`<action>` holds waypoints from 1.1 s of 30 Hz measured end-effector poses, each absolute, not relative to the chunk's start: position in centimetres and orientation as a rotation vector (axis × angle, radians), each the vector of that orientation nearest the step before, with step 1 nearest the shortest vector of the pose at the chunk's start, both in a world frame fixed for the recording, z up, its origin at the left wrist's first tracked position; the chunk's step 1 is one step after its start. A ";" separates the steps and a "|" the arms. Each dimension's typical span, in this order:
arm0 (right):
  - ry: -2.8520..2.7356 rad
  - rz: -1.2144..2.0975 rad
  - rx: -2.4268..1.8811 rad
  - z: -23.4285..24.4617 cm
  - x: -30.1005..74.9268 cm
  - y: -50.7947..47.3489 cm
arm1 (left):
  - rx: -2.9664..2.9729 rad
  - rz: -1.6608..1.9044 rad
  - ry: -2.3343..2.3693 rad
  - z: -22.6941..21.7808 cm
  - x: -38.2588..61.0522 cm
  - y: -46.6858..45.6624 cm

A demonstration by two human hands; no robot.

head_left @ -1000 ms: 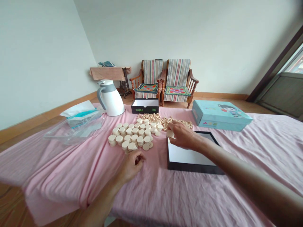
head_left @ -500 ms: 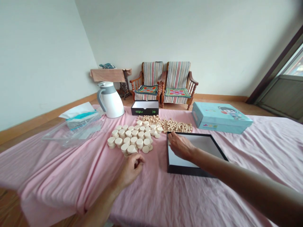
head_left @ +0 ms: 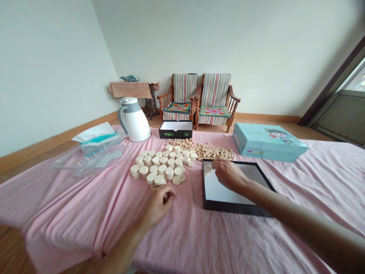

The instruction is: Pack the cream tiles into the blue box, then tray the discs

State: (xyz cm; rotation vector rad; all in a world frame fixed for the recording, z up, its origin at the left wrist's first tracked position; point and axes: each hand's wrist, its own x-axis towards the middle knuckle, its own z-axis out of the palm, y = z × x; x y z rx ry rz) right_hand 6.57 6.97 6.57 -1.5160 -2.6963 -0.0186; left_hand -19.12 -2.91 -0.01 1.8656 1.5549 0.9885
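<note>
My right hand [head_left: 229, 175] hovers over the far left part of a shallow black tray with a white floor [head_left: 234, 207]. Its fingers are loosely bent, with the tips near the tray's far rim, and nothing shows in them. One pale wooden disc [head_left: 207, 168] lies alone in the tray's far left corner, just left of those fingers. My left hand [head_left: 159, 204] rests on the pink cloth [head_left: 85, 205] in a loose fist, right below a pile of stacked pale discs [head_left: 160, 166]. What the fist holds, if anything, is hidden.
A heap of small wooden beads [head_left: 212, 152] lies behind the tray. Farther back stand a small open black box [head_left: 175, 129], a white jug [head_left: 134, 120] and a blue box [head_left: 268, 141]. A clear plastic bag [head_left: 94, 153] lies at the left. Two chairs [head_left: 199, 99] stand by the wall.
My right hand carried a disc from the pile to the tray, set it in the far left corner and drew back to the right. My left hand stayed curled in place.
</note>
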 end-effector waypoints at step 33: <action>-2.750 0.771 -1.169 8.7 9.0 0.7 | 2.221 0.841 1.742 2.8 -17.6 -2.8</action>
